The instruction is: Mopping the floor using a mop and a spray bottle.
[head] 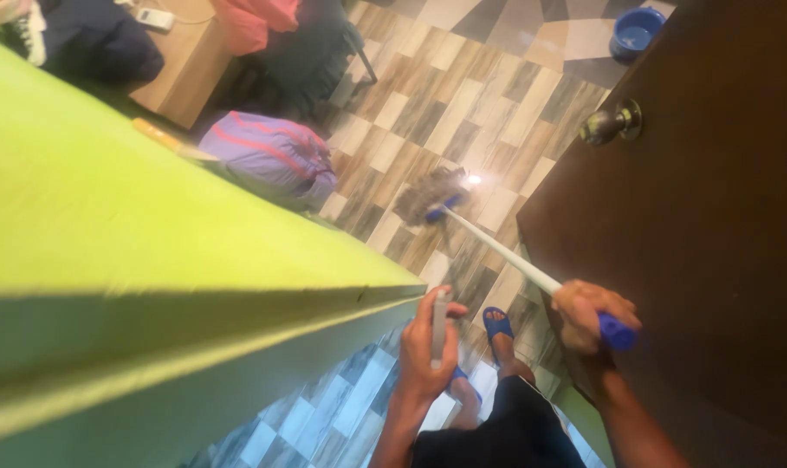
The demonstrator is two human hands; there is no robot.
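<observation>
Mop (497, 251): white pole with a blue end grip, slanting from the right hand (588, 316) down to a grey stringy head (437, 192) lying on the patterned tile floor (428, 113), beside a bright glare spot. Right hand: clenched round the blue grip at the pole's top, close against the dark wooden door (696, 225). Left hand (428, 347): fingers wrapped round a slim grey flat object (439, 328), likely a phone, held upright just beside the edge of the green wall (151, 243). Feet: one blue sandal (497, 325) on the tiles between the hands. Surroundings: purple striped bag (272, 156) on the floor near the mop head; wooden table (185, 61) beyond it; blue bowl (633, 33) far off by the door; brass knob (612, 121) above the pole. Risks, as judged: one-handed grip gives weak control, so the pole could swing into the door or knob; the head could drag damp strands against the bag; tiles look wet where they shine, so the sandalled foot could slip; the occupied left hand cannot catch a fall, and the grey object could drop onto wet floor.
</observation>
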